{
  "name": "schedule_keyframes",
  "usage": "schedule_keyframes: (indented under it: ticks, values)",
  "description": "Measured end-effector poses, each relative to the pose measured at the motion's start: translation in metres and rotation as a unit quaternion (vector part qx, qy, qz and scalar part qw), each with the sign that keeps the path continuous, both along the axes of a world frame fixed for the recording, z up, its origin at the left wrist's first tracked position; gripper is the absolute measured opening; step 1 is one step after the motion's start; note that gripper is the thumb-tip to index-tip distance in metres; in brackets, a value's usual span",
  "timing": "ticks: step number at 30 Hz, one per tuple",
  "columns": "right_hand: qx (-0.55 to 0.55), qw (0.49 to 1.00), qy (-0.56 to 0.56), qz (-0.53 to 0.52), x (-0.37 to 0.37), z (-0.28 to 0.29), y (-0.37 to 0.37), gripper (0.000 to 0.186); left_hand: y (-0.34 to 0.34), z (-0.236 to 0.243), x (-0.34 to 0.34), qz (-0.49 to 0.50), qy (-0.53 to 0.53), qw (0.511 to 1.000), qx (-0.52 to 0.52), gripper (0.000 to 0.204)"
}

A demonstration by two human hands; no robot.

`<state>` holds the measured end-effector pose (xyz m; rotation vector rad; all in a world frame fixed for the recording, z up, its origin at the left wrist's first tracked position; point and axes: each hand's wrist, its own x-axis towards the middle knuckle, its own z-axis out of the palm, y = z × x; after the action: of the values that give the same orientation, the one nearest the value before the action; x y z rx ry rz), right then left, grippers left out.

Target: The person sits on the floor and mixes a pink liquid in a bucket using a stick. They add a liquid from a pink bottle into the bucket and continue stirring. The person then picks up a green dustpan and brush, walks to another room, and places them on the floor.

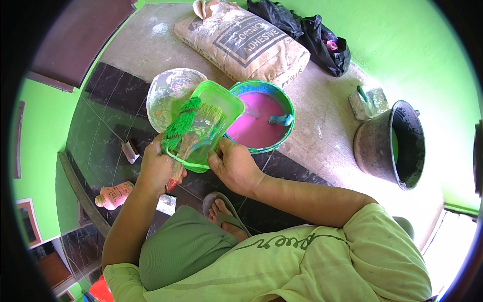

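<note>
A green plastic paint tray (232,111) is held up in front of me, its inside smeared with green paint. My right hand (236,166) is closed on its near right rim, thumb up. At the opposite side my left hand (158,166) is curled around the handle of a paintbrush (188,146), whose pale, green-stained bristles lie over the tray. Beside the brush rests a shaggy bright green bristled head (182,125); its lower end is hidden by my left hand. Just beyond the tray stands a bucket (293,108) of pink paint with a bluish handle (280,120) sticking out.
A paint-crusted white tub (168,83) stands behind the tray. Farther off lie a large paper sack (241,43) and black plastic bags (322,43). A black bucket (375,143) and a whitish container (368,102) are at right. A pink bottle (115,196) lies at left.
</note>
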<state>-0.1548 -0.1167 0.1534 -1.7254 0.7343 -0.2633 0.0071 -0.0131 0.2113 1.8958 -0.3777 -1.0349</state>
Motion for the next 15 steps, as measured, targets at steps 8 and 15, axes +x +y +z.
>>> schedule_keyframes:
  ticks: [8, 15]
  values:
    - [-0.003, 0.999, -0.033, -0.015, 0.0024, -0.0070, 0.0005, 0.025, -0.0027, -0.0021, 0.0039, -0.007, 0.007, 1.000, -0.001, 0.032]
    - [0.004, 0.999, -0.038, -0.013, 0.0022, -0.0087, -0.0011, 0.024, -0.0038, -0.0047, 0.0060, -0.018, 0.005, 1.000, 0.008, 0.046]
